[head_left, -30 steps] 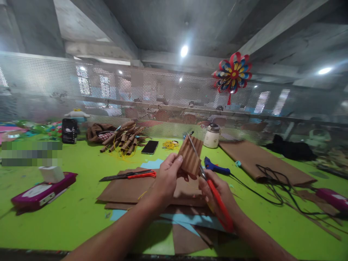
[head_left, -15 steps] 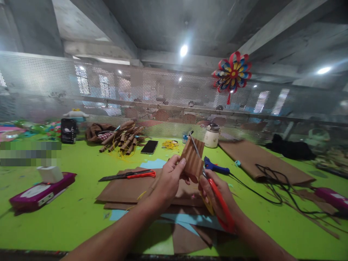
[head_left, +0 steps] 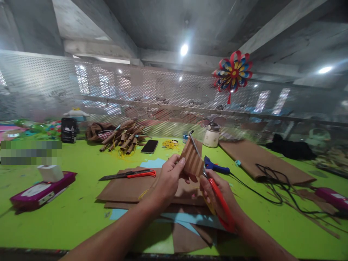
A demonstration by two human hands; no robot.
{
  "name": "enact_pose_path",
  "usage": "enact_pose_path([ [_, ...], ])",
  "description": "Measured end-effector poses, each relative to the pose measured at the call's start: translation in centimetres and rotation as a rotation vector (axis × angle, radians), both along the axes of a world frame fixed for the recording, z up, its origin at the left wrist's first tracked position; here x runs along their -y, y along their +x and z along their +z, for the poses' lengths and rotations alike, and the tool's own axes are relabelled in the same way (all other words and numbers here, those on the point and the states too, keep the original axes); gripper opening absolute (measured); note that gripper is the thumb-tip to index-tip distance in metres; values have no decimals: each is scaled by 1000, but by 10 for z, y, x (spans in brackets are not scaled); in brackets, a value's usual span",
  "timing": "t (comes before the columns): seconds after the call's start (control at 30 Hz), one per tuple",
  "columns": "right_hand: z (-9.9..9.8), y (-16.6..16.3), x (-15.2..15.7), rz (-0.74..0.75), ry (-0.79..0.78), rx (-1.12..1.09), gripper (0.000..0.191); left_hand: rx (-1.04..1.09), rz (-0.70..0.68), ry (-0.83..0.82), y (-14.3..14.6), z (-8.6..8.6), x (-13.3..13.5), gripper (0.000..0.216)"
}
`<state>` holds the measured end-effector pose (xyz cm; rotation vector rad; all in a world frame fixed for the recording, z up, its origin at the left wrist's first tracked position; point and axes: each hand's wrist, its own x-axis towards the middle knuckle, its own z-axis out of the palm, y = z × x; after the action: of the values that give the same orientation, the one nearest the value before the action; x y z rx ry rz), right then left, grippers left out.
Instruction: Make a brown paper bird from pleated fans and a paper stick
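Observation:
Between thumb and fingers, my left hand (head_left: 172, 174) pinches a folded piece of brown paper (head_left: 192, 163) with darker stripes across it. My right hand (head_left: 217, 186) is closed round the red handles of a pair of scissors (head_left: 223, 203). One scissor blade lies across the front of the striped paper; the other blade is hidden behind it. Beneath both hands lies a stack of brown paper sheets (head_left: 119, 190), with light blue paper strips (head_left: 187, 218) at its near side. A red and black utility knife (head_left: 133, 174) rests on the stack, left of my left hand.
A blue glue gun (head_left: 216, 166) with a black cord lies just beyond my right hand. Farther back are rolled brown paper pieces (head_left: 125, 139), a phone (head_left: 149, 146), a white jar (head_left: 211, 136) and a large brown sheet (head_left: 261, 159). A purple power strip (head_left: 43, 192) sits at left.
The upper right part of the striped paper looks narrower beside the scissor blade. Both hands keep nearly the same place and grip.

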<state>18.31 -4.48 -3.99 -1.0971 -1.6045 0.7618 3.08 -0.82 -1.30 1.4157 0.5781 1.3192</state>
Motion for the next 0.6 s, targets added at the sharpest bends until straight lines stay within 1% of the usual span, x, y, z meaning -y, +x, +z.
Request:
enact_pose_path([
  [0.17,5,-3,4,-39,19,-53,34,6,-12,-3,-2,0,0,22],
  [0.33,7,-4,6,-24,25,-49,33,19,-32,-22,-4,1,0,22],
  [0.47,7,-4,6,-53,24,-61,34,16,-15,-24,-4,1,0,21],
  [0.6,4,-2,4,-23,16,-53,33,4,6,-21,-4,1,-2,21],
])
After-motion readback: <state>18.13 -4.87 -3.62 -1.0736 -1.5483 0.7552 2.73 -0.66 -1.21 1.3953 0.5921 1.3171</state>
